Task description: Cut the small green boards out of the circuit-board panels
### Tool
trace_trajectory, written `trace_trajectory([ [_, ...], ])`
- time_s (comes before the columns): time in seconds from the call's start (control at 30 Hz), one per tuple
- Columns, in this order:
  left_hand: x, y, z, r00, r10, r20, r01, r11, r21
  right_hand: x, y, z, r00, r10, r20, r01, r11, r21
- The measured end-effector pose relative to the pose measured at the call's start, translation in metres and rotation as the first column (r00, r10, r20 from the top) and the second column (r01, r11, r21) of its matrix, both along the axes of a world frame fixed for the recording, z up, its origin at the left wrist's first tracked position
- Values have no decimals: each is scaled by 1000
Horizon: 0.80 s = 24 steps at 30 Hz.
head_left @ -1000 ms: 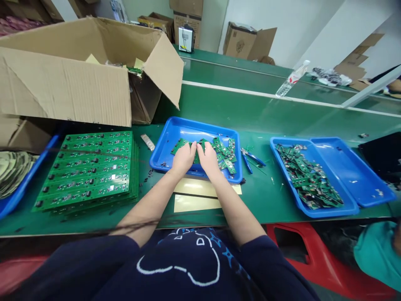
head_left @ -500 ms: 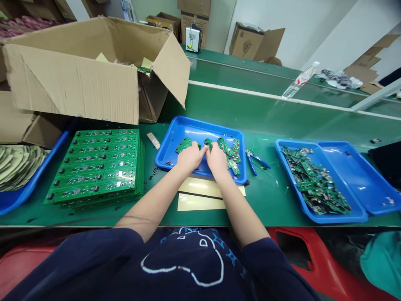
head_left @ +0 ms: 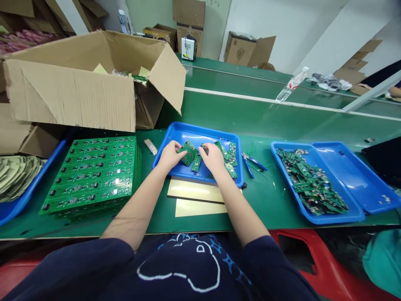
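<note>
Over the blue tray (head_left: 200,130), my left hand (head_left: 169,157) grips a green circuit board (head_left: 188,153) by its left edge, thumb in front. My right hand (head_left: 213,159) is closed, thumb to fingers, around a small circuit board piece (head_left: 205,149) that the fingers mostly cover. Between the hands, a narrow board strip (head_left: 196,163) lies on the tray. Several small circuit boards (head_left: 231,170) are heaped at the tray's right end, beside my right hand.
Blue-handled pliers (head_left: 248,165) lie right of the tray. Further right, another blue tray (head_left: 291,196) holds many small boards. A stack of large circuit board panels (head_left: 94,175) stands left, below a cardboard box (head_left: 72,100). Cream strips (head_left: 197,191) lie in front; a bottle (head_left: 291,85) stands behind.
My hands were together at the tray's middle and are now apart. The left has moved left with the board, now tilted up. A narrow strip shows between them. The view has shifted slightly.
</note>
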<state>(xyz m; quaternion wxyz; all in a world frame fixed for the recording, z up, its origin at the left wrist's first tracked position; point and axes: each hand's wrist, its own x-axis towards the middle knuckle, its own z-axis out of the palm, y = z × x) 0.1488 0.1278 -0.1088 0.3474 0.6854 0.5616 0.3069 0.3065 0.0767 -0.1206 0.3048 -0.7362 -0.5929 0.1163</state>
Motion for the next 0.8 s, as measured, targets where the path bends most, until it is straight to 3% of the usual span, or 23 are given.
trace_trajectory([
  [0.1, -2, 6, 6, 989, -13, 149, 8, 999, 34, 1, 10, -1, 992, 61, -113, -52, 996, 78],
  [0.2, 4, 5, 8, 941, 75, 329, -103, 992, 71, -5, 15, -1, 922, 60, -383, -12, 992, 126],
  [0.3, 16, -2, 3, 872, 141, 468, -178, 983, 36, -16, 15, -4, 681, 42, -731, 14, 997, 70],
  [0.37, 22, -8, 0, 838, 143, 526, -161, 987, -12, -20, 14, -6, 525, 9, -851, 29, 999, 29],
  [0.43, 25, -14, -2, 809, 152, 568, -142, 988, -63, -20, 12, -7, 438, -29, -899, 33, 999, -15],
  [0.5, 25, -16, -2, 785, 172, 594, -132, 985, -111, -15, 10, -6, 403, -54, -914, 2, 998, -58],
  [0.6, 24, -16, 0, 779, 172, 604, -96, 983, -156, -5, 7, -1, 475, 8, -880, -43, 999, -14],
  [0.73, 31, -19, -3, 818, 151, 556, -82, 986, -147, 0, 6, 3, 702, 179, -689, -133, 984, 120],
  [0.8, 36, -23, -7, 850, 156, 503, -108, 987, -123, -2, 5, 2, 798, 202, -568, -136, 978, 156],
])
